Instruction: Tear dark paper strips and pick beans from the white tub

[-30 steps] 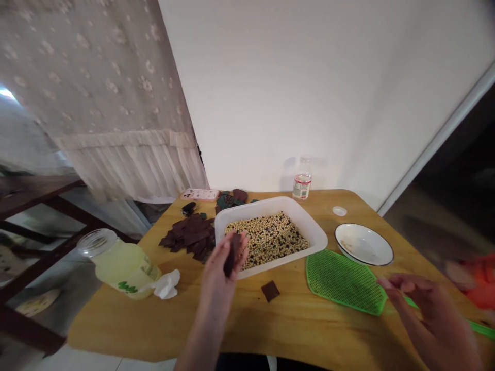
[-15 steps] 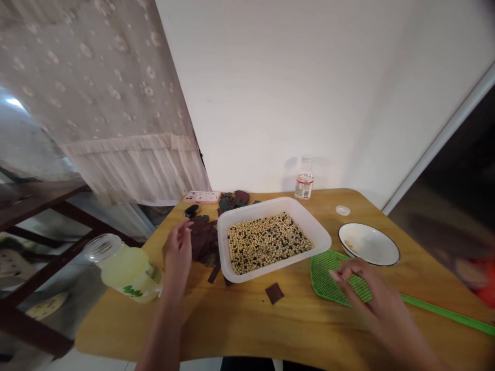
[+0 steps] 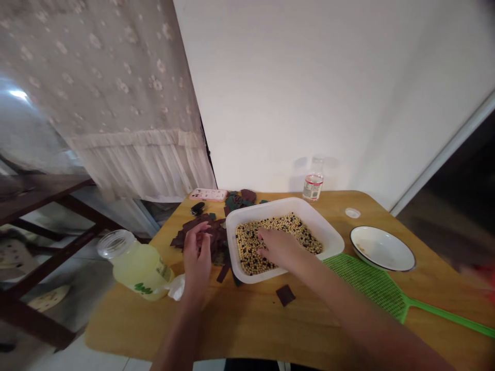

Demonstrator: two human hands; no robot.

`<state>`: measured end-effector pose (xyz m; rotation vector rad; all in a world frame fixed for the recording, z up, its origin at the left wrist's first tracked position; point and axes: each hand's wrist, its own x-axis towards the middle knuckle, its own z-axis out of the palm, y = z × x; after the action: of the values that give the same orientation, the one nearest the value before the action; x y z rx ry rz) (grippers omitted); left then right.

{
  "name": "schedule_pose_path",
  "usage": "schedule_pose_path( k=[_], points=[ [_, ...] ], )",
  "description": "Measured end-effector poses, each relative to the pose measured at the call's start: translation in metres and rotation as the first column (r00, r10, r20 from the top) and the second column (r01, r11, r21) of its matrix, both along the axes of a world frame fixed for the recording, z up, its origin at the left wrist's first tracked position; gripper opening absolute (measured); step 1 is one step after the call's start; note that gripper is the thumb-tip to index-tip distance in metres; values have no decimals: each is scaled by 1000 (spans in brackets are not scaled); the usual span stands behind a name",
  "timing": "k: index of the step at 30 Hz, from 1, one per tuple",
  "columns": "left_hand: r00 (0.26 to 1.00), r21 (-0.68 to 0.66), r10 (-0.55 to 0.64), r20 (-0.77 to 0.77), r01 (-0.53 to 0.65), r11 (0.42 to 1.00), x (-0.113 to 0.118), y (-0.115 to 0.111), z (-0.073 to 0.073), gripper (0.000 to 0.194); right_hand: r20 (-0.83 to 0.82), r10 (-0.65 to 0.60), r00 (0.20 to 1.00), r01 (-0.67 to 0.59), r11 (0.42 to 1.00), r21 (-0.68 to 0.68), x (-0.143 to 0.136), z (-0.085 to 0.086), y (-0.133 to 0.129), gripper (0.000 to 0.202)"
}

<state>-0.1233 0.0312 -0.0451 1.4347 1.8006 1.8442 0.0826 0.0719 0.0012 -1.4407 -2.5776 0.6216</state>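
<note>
A white plastic tub on the wooden table holds pale and black beads or beans. My right hand reaches over the tub's near side, its fingertips at the beads; whether it pinches any is too small to tell. Left of the tub, my left hand hovers by a pile of dark red-brown pieces, fingers curved and apart, with nothing visible in them. One dark square piece lies in front of the tub.
A glass jar of yellowish liquid stands at the left, with white crumpled tissue beside it. Farther back are a pink phone and a clear bottle. A green fly swatter and a white dish lie right.
My right hand has moved left from above the fly swatter into the tub. My left hand has shifted slightly right. The white tissue now shows beside the jar, and the view has shifted slightly.
</note>
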Motion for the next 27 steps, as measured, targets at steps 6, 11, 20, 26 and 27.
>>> schedule_pose_path(
  k=[6, 11, 20, 26, 27],
  points=[
    [999, 6, -38, 28, 38, 999, 4, -2, 1, 23, 76, 106, 991, -101, 993, -63, -11, -16, 5, 29],
    [997, -5, -58, 56, 59, 998, 7, -4, 2, 23, -35, 142, 989, -144, 988, -63, -4, -21, 9, 25],
    [996, -36, -78, 39, 79, 996, 10, -4, 0, 24, -375, 24, 927, -11, 999, 36, 18, -15, 3, 28],
    [992, -51, -87, -92, 82, 995, 14, 4, 12, 26, -559, -80, 825, 156, 984, 89, 68, -22, -7, 19],
    [988, -59, -94, -121, 88, 994, 17, 8, 17, 26, -586, -106, 803, 194, 977, 89, 76, -25, -8, 18]
  ],
)
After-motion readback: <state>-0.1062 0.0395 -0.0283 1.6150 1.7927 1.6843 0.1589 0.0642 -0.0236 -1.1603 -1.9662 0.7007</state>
